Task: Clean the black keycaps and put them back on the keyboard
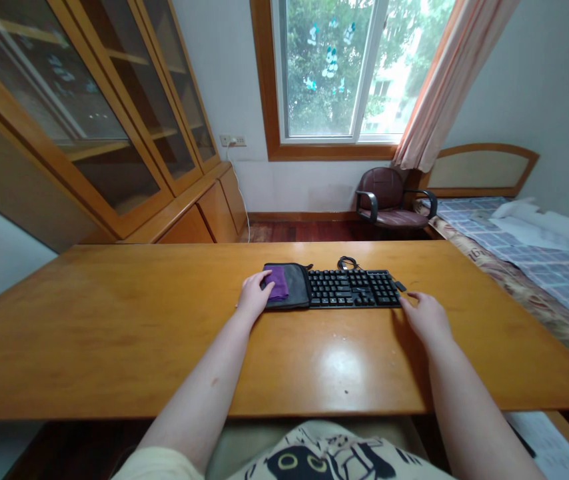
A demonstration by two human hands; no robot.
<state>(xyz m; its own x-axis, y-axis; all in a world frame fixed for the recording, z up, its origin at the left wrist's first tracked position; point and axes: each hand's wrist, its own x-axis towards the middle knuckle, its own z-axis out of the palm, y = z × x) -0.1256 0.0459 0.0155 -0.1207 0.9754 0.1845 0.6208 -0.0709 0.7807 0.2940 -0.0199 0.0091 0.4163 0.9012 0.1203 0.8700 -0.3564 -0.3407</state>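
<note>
A black keyboard (354, 289) lies flat on the wooden desk. Its left end meets a dark zip pouch (298, 283); whether it goes inside or under the pouch, I cannot tell. On top of the pouch rests a folded purple cloth (277, 283). My left hand (254, 297) grips the pouch's left edge, fingertips over the cloth's edge. At the keyboard's right end, my right hand (428, 319) has thumb and finger closed at the near corner. A coiled black cable (347, 263) sits behind the keyboard, and a small black piece (400, 286) lies by its right end.
The wooden desk (114, 320) spans the view. Beyond it are a glass-doored cabinet (129, 100) on the left, a brown armchair (387, 197) under the window, and a bed (529, 233) at right. Papers (559, 447) lie below the desk's near right edge.
</note>
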